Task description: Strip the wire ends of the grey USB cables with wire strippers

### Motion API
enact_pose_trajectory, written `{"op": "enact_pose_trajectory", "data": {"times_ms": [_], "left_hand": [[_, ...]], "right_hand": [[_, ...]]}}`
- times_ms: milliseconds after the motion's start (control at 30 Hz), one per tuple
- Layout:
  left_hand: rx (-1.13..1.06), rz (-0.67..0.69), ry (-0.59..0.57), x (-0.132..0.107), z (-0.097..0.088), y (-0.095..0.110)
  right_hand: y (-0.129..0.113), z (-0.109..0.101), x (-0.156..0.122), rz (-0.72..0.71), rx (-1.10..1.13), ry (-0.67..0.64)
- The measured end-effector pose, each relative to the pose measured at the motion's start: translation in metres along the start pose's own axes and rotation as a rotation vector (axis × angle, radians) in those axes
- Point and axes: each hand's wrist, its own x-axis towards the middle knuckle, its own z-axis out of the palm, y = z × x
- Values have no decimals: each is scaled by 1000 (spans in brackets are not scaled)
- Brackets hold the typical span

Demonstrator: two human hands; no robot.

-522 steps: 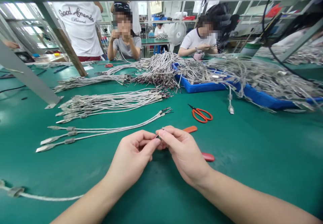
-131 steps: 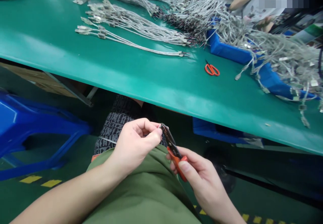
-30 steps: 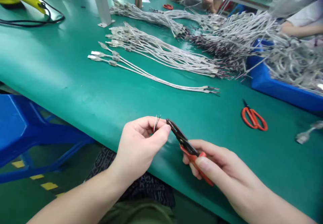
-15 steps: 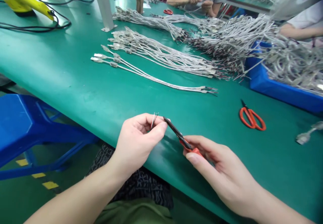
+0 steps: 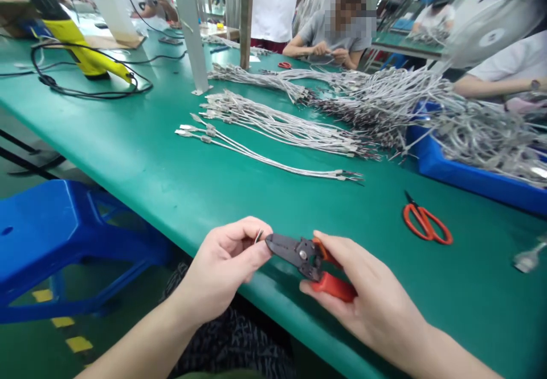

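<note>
The left grip (image 5: 222,265) is clenched, its thumb closed over the curled fingers, pinching a cable end whose thin wire tips (image 5: 258,235) poke out just above it; the rest of that cable is hidden by the hand. The right grip (image 5: 367,293) is clenched on the red handles of a wire stripper (image 5: 299,252); its black jaws seem closed and point toward the left grip, just beside the tips but not touching them. The step in hand looks like bringing tool to wire; the next move calls for opening the jaws and seating the tips squarely between them.

Counted, there are two grips and one stripper; ahead of the grips, about three loose cables (image 5: 265,159) lie nearest on the table (image 5: 128,162); beyond them are two bundles, a nearer one (image 5: 277,131) and a farther one (image 5: 256,77), each too dense to count. Ahead and to the right of the right grip lie one pair of orange scissors (image 5: 427,225) and one blue tray (image 5: 470,184), heaped with tangled cable (image 5: 478,125); a second pair of scissors (image 5: 284,65) lies far ahead; one blue stool (image 5: 55,236) stands below and left of the left grip.
</note>
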Motion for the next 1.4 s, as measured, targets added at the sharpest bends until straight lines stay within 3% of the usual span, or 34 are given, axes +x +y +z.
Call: {"op": "enact_pose_trajectory", "data": {"times_ms": [333, 900, 1000, 1100, 1400], "left_hand": [[-64, -198, -244, -17, -19, 9], [-378, -381, -285, -26, -12, 13], [-371, -347, -235, -28, -9, 13], [-336, -262, -110, -29, -2, 13], [-34, 36, 205, -23, 22, 15]], "right_hand": [[0, -9, 0, -186, 37, 26], [-5, -11, -5, -243, 8, 88], [-10, -12, -4, -194, 38, 87], [-17, -12, -3, -127, 93, 92], [-30, -11, -2, 152, 276, 14]]}}
